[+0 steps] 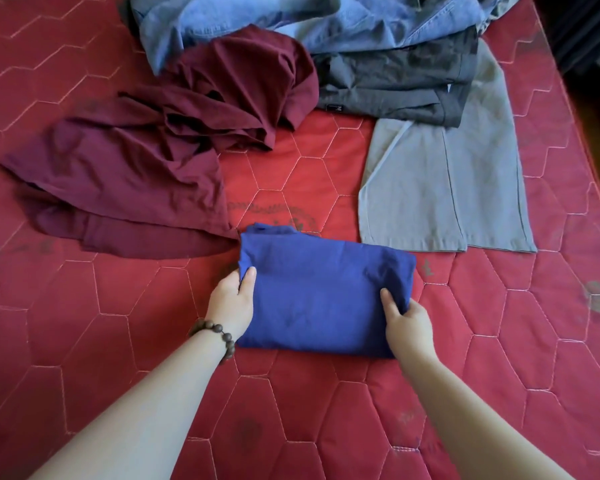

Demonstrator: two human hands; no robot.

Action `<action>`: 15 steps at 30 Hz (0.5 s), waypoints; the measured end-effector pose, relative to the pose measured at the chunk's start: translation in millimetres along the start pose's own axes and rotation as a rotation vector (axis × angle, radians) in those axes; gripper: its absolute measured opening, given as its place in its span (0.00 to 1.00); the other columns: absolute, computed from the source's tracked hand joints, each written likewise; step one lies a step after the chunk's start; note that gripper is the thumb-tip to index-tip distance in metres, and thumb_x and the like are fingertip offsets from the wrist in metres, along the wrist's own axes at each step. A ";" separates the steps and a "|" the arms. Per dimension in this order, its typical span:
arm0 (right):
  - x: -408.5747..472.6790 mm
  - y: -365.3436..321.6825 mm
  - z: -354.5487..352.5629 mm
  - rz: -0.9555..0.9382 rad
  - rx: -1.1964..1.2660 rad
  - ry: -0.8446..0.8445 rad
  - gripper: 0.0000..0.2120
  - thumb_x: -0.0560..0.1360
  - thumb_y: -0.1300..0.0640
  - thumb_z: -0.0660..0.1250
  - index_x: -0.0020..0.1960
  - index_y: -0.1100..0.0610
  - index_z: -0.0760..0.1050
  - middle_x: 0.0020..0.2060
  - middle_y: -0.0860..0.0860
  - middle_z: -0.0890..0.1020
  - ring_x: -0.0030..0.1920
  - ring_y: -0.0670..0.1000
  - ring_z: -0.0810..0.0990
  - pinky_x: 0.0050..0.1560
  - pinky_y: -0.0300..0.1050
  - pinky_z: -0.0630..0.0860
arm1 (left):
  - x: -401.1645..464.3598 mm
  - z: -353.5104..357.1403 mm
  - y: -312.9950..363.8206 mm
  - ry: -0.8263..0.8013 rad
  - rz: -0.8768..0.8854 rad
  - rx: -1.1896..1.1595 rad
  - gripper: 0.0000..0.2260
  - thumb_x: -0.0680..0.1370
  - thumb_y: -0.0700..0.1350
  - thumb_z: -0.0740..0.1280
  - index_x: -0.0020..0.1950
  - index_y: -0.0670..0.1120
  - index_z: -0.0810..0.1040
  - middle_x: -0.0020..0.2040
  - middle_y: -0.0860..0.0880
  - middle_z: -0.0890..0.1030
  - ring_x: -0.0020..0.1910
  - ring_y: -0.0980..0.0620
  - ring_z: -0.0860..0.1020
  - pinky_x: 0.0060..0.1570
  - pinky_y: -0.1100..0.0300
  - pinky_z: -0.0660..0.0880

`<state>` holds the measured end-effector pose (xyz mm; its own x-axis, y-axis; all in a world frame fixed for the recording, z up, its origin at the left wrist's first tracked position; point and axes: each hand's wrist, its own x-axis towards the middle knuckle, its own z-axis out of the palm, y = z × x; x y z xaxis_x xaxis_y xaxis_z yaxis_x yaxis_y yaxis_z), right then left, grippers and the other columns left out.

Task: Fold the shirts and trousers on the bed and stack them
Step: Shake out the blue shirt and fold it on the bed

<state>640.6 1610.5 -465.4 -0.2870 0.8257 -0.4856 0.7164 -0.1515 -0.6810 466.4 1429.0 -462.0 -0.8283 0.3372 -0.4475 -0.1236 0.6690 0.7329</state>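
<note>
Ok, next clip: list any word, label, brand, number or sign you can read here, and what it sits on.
Nothing is legible.
Small black label on the folded dark grey garment: too small and blurred to read.
Dark printed emblem on the red quilted mattress: faded, partly hidden by the folded blue shirt, unreadable.
</note>
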 end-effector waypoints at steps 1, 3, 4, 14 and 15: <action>-3.1 2.8 2.4 0.035 -0.008 0.028 0.19 0.79 0.51 0.64 0.32 0.58 0.68 0.25 0.49 0.72 0.30 0.51 0.69 0.27 0.35 0.64 | 1.1 1.4 -1.1 -0.004 -0.029 0.030 0.18 0.83 0.50 0.57 0.44 0.36 0.73 0.34 0.46 0.74 0.37 0.43 0.71 0.37 0.54 0.62; -12.3 3.6 3.3 0.097 -0.011 0.072 0.19 0.78 0.49 0.64 0.33 0.57 0.68 0.27 0.49 0.73 0.30 0.51 0.70 0.27 0.35 0.64 | -0.5 1.0 -0.3 0.011 -0.061 0.103 0.18 0.82 0.50 0.58 0.42 0.36 0.72 0.33 0.44 0.74 0.38 0.40 0.72 0.36 0.54 0.60; -18.5 2.4 2.7 0.121 -0.019 0.097 0.18 0.78 0.46 0.64 0.37 0.58 0.69 0.30 0.50 0.75 0.33 0.53 0.72 0.30 0.36 0.65 | -2.8 -0.9 0.2 0.058 -0.047 0.163 0.17 0.82 0.50 0.59 0.42 0.37 0.72 0.35 0.43 0.75 0.39 0.38 0.75 0.36 0.54 0.60; -33.5 -27.6 65.6 -0.914 -0.789 0.136 0.24 0.71 0.61 0.66 0.67 0.62 0.73 0.69 0.57 0.72 0.72 0.58 0.67 0.70 0.64 0.62 | -13.1 40.1 17.3 0.128 0.809 0.779 0.20 0.75 0.42 0.56 0.64 0.39 0.77 0.65 0.43 0.77 0.66 0.44 0.74 0.65 0.45 0.71; -28.5 -26.5 72.3 -0.876 -0.840 0.088 0.24 0.73 0.60 0.65 0.69 0.62 0.72 0.70 0.57 0.71 0.73 0.57 0.66 0.70 0.64 0.61 | -6.3 43.4 17.3 0.075 0.804 0.845 0.22 0.75 0.42 0.55 0.66 0.40 0.76 0.67 0.44 0.76 0.68 0.45 0.73 0.67 0.45 0.69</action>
<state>583.9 1551.7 -473.1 -0.8594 0.5108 0.0215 0.4996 0.8480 -0.1772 493.2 1467.2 -468.8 -0.5363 0.8430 0.0420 0.8304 0.5181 0.2050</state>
